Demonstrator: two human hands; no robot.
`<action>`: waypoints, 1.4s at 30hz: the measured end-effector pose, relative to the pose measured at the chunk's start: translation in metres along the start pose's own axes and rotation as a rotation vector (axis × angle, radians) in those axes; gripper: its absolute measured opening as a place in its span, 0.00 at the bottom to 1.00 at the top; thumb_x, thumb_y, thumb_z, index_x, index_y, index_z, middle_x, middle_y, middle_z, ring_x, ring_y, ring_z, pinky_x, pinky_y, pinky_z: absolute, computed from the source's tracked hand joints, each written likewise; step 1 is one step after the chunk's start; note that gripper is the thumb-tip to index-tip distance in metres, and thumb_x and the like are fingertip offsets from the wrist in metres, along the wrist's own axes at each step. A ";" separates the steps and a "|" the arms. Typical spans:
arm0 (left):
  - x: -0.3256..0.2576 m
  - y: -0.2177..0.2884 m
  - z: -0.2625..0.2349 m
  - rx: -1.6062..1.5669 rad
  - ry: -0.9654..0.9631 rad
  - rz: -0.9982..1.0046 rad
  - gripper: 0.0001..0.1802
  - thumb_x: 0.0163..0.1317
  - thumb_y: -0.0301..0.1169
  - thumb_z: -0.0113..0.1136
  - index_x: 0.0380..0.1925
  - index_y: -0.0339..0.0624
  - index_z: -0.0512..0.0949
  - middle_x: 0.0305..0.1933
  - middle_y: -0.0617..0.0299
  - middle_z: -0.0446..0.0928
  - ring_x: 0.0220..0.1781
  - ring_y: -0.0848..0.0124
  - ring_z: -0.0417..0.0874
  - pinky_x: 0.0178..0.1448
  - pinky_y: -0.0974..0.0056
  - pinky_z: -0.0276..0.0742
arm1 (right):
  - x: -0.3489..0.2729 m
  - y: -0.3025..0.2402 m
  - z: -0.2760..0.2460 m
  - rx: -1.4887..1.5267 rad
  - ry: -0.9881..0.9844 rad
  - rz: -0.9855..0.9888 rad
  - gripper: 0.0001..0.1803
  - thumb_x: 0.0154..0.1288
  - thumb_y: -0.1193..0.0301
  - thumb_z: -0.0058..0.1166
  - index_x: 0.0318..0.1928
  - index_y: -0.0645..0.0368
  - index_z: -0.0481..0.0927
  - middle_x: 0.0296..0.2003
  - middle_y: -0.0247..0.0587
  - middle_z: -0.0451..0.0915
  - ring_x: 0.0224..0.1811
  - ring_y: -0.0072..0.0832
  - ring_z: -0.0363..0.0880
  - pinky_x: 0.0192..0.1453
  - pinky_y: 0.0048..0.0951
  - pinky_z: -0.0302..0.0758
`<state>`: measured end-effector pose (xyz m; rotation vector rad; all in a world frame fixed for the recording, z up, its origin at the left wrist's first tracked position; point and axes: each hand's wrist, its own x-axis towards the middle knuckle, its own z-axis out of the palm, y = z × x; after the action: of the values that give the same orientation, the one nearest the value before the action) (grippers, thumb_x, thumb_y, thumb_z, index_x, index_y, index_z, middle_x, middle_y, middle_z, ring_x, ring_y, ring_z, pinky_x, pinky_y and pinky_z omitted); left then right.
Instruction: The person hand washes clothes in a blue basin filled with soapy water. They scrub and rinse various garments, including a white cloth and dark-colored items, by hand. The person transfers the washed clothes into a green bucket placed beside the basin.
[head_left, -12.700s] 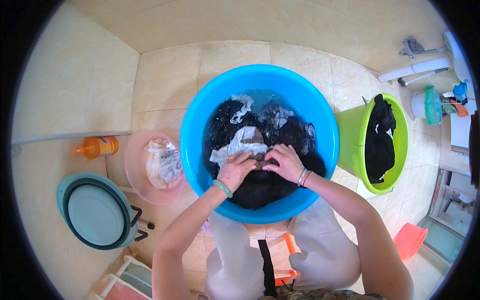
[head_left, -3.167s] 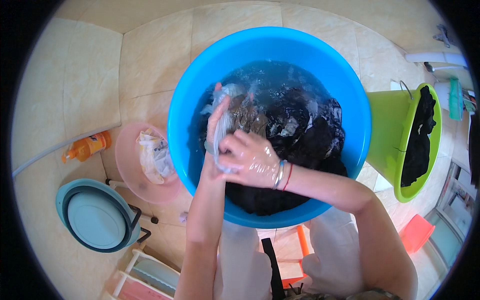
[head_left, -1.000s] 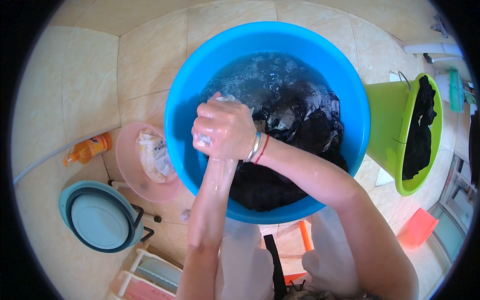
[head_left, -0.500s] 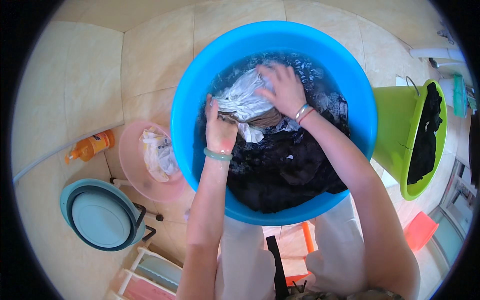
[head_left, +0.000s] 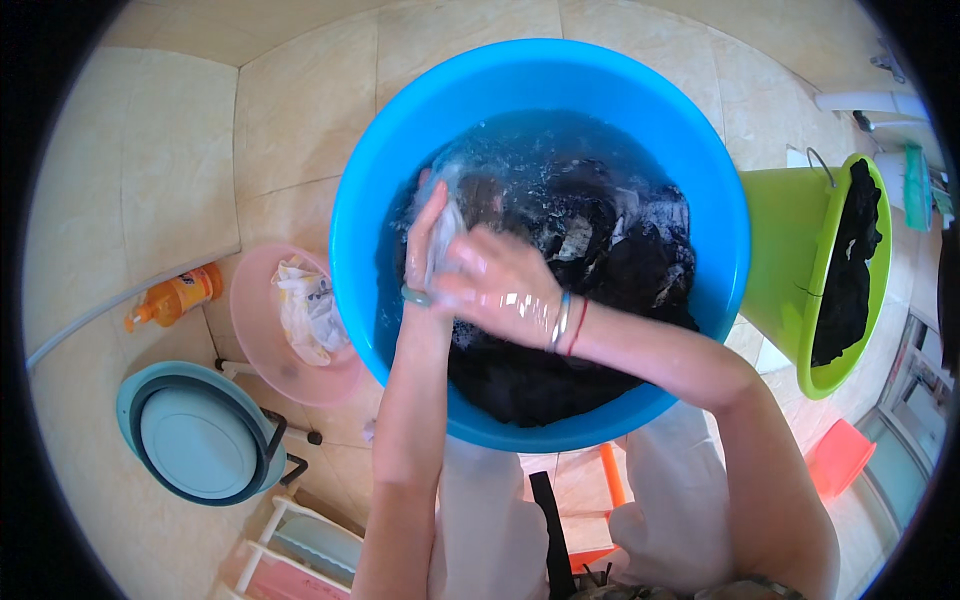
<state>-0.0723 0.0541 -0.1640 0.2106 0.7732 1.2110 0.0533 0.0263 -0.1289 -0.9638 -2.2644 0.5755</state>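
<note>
A large blue basin point(head_left: 540, 75) holds foamy water and dark wet clothes point(head_left: 560, 370). Over its left part, my left hand point(head_left: 424, 240) grips a wet white cloth point(head_left: 447, 238) along the palm, its fingers pointing up and away. My right hand point(head_left: 505, 290) comes across from the right, fingers curled and pressed onto the same cloth; motion blurs them. A green bangle circles my left wrist, and a silver bangle with a red cord my right. Much of the cloth is hidden by the hands and water.
A tilted green bucket point(head_left: 800, 260) with black clothes stands to the right. On the left are a pink basin point(head_left: 255, 350) with light cloth, an orange bottle point(head_left: 178, 297) and a blue-grey basin point(head_left: 205, 440). A red container point(head_left: 840, 458) sits at the lower right.
My right hand has moved left and nearer to me, from spread over the cloth to curled against it beside my left hand. The cloth is more bunched and turned toward my left palm.
</note>
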 end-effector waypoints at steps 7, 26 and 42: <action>-0.007 -0.003 -0.008 -0.444 -0.262 -0.211 0.18 0.74 0.37 0.50 0.60 0.47 0.71 0.57 0.57 0.77 0.56 0.66 0.78 0.57 0.61 0.77 | 0.021 -0.050 -0.014 0.059 0.125 -0.035 0.14 0.47 0.53 0.66 0.25 0.45 0.80 0.37 0.30 0.71 0.43 0.32 0.70 0.38 0.35 0.67; -0.019 -0.013 0.039 -0.221 0.331 -0.118 0.18 0.71 0.45 0.51 0.49 0.44 0.77 0.52 0.59 0.80 0.55 0.61 0.81 0.59 0.56 0.78 | 0.044 0.076 0.002 0.007 0.321 0.297 0.12 0.59 0.65 0.59 0.21 0.54 0.78 0.25 0.35 0.76 0.30 0.40 0.80 0.30 0.41 0.78; 0.013 -0.038 -0.053 -0.063 0.369 -0.104 0.23 0.76 0.41 0.50 0.68 0.49 0.66 0.66 0.61 0.71 0.66 0.62 0.72 0.69 0.51 0.68 | 0.015 0.134 0.024 -0.210 -0.318 0.958 0.15 0.66 0.57 0.58 0.49 0.46 0.80 0.52 0.47 0.78 0.55 0.46 0.79 0.49 0.45 0.82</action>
<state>-0.0758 0.0387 -0.2285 -0.1087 1.0504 1.1874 0.0944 0.1202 -0.2206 -2.2178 -2.0280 0.9345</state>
